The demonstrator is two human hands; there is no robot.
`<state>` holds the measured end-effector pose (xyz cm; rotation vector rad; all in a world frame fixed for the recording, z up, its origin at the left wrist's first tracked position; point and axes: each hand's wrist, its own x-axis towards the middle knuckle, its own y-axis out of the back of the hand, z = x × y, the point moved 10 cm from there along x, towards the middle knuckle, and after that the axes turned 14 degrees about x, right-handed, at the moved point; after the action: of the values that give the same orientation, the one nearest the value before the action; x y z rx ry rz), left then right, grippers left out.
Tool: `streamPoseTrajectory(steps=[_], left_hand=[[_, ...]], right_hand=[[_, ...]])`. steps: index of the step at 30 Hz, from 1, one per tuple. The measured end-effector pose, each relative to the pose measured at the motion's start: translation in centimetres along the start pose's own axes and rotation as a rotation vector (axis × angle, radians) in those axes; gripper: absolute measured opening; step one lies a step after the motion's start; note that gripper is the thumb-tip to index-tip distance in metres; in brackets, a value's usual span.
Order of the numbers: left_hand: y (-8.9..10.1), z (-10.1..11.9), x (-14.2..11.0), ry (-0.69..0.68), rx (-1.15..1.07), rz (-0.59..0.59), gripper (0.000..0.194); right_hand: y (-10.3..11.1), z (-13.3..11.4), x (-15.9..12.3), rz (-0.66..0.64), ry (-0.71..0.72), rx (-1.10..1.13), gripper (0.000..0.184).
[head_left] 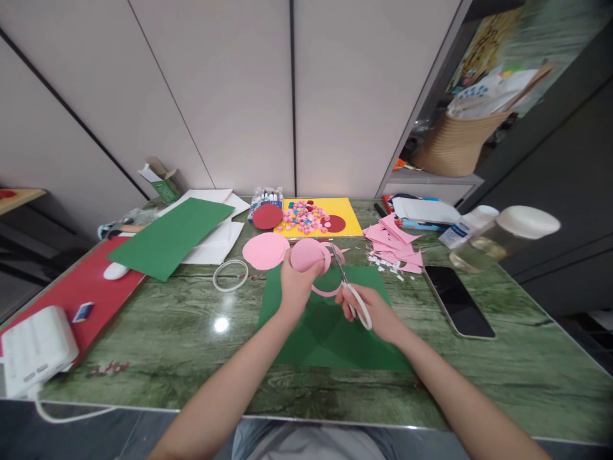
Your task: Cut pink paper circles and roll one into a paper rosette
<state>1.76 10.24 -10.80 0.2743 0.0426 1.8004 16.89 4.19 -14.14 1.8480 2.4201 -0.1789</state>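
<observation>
Lightly pinched: a pink paper disc beside the scissor blades

At the centre of the frame, the left hand (299, 281) is closed in a pinch on a pink paper disc (306, 253), thumb across its face; the fingers behind are mostly hidden. Just right of it, the right hand (371, 308) is curled around the white handles of a pair of scissors (348, 287), blades pointing up the frame; how far they are parted I cannot tell. A curved pink paper strip (328, 294) hangs between the hands, above a green paper sheet (335, 342) at lower centre.

The disc should be nearly weightless, thin and bendy, easily creased or torn. A flat pinch well inside the rim suits it, clear of the blades. The strip looks floppier; the scissors, rigid and heavier, are best held by their loops.
</observation>
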Motion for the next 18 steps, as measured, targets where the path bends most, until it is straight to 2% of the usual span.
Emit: streamPoseTrajectory(steps=[18], left_hand=[[-0.52,-1.00,-0.17,0.037,-0.165,-0.017,0.040]], right_hand=[[-0.34,-0.17,-0.13,-0.012,-0.013,-0.021,0.036]])
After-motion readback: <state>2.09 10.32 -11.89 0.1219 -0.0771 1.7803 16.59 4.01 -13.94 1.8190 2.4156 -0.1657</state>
